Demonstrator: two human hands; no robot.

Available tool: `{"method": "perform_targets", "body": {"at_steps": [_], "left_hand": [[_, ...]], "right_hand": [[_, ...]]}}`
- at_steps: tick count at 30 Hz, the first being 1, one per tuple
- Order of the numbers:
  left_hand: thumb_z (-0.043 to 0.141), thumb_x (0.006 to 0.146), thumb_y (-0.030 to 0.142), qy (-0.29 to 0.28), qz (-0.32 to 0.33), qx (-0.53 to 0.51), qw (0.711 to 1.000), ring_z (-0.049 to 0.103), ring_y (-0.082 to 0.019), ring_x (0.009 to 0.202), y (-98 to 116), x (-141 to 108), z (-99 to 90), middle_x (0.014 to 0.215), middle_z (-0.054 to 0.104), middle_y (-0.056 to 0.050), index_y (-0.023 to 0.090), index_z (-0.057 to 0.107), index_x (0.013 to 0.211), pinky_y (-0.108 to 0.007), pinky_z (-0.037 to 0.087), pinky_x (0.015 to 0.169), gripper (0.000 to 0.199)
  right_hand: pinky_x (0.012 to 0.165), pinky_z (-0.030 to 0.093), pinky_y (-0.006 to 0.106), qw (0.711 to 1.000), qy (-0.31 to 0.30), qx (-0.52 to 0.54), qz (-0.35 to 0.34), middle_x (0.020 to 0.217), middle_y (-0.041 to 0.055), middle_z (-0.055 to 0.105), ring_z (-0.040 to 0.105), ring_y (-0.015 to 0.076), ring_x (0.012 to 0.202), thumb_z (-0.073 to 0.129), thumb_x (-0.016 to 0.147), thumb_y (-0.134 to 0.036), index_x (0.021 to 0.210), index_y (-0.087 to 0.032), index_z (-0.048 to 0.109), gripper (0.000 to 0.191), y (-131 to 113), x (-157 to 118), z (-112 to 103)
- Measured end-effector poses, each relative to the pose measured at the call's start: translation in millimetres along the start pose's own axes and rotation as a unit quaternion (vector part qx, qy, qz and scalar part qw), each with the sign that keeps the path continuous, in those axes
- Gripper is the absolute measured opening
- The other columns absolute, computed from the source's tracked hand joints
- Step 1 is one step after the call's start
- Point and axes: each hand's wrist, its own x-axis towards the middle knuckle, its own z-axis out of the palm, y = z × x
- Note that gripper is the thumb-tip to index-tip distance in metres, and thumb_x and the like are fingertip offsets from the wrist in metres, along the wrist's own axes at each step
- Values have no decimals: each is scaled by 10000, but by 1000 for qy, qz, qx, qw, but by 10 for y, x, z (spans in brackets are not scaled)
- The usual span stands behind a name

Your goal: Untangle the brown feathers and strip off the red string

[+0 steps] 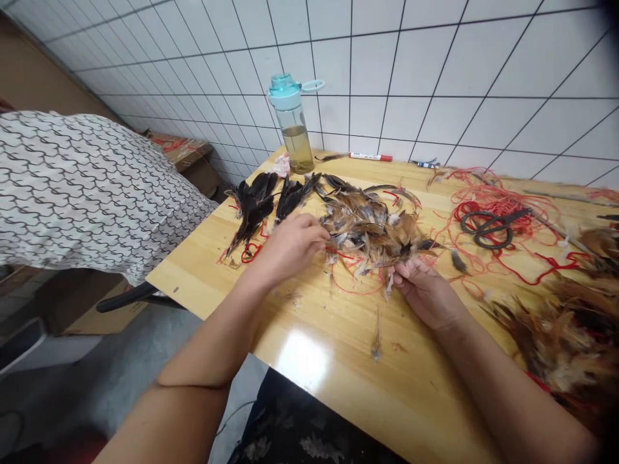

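Leaning on no support that shows, two bare hands work above a pale wooden worktop (pixel 338 361), beyond a single loose feather (pixel 376 341) on the near side. The right hand (pixel 428 287) appears to pinch the near right edge of a brown feather pile (pixel 367 225) between thumb and fingers. The left hand (pixel 298 241) is curled at the pile's left edge, fingertips drawn together; whether they grip a quill is hard to tell. The pile lies on the worktop between the hands. A light pinch near the quills would likely spare the soft vanes, and lifting slowly should stop neighbours dragging along. Red strands run under the pile, so easing feathers free of them first seems wise. To the left lie black feathers (pixel 254 206); to the right, dark scissors (pixel 505 220) rest among tangled red thread (pixel 517 206), best given a wide berth. Farther back stands a bottle (pixel 297 138).
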Motion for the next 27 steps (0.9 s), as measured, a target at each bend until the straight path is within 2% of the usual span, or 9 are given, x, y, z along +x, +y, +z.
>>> {"method": "perform_targets", "body": {"at_steps": [3, 6, 11, 13, 16, 21, 24, 27], "left_hand": [[488, 884, 204, -36, 38, -12, 999, 526, -182, 916, 116, 77, 219, 939, 601, -66, 204, 683, 984, -318, 421, 831, 219], [498, 885, 225, -54, 64, -8, 996, 513, -189, 920, 181, 144, 379, 939, 590, -78, 189, 673, 991, -327, 414, 844, 207], [476, 881, 194, -94, 81, 14, 992, 513, -200, 906, 220, 232, 462, 901, 594, -95, 158, 658, 846, -349, 404, 855, 189], [469, 871, 179, -85, 68, 2, 994, 520, -193, 890, 186, 250, 409, 893, 598, -88, 158, 635, 827, -341, 410, 843, 173], [469, 841, 158, -73, 21, -13, 997, 545, -177, 864, 72, 233, 232, 879, 612, -63, 166, 604, 844, -311, 424, 816, 136], [458, 824, 172, -122, -86, 90, 985, 571, -191, 821, -116, 101, -75, 836, 623, -64, 173, 592, 768, -292, 422, 725, 145], [463, 819, 169, -145, -83, 88, 982, 579, -192, 837, -95, 49, -138, 838, 631, -62, 176, 610, 770, -294, 429, 749, 155], [477, 831, 184, -177, -43, 23, 983, 592, -183, 879, 7, 60, -153, 862, 654, -43, 186, 645, 832, -287, 439, 793, 169]], "right_hand": [[592, 382, 262, 1000, 3, 1, -8, 634, -20, 458, 436, 117, 611, 796, 631, -365, 578, -206, 481, 357, 19, 1, 0], [582, 372, 257, 1000, 6, 8, -5, 645, -20, 444, 425, 119, 617, 800, 628, -368, 592, -207, 485, 356, 37, 9, -9], [584, 356, 258, 1000, -1, 19, -4, 658, -14, 449, 408, 112, 615, 785, 643, -314, 568, -193, 472, 344, 29, 22, -2], [579, 350, 260, 1000, -9, 25, -6, 652, -14, 440, 401, 112, 608, 778, 643, -312, 552, -192, 460, 353, 17, 21, 9], [570, 338, 254, 999, -9, 33, -5, 670, -12, 449, 405, 110, 617, 778, 639, -316, 572, -190, 496, 316, 15, 22, 9], [567, 336, 260, 1000, -15, 15, -10, 676, -11, 441, 399, 111, 609, 744, 681, -336, 593, -193, 511, 288, 37, 37, -23], [570, 338, 264, 1000, -24, 7, -14, 666, -11, 433, 401, 113, 607, 753, 667, -351, 575, -194, 493, 317, 32, 39, -25], [586, 351, 271, 999, -27, -6, -16, 658, -8, 444, 409, 117, 608, 755, 663, -351, 567, -196, 491, 321, 25, 37, -17]]}}
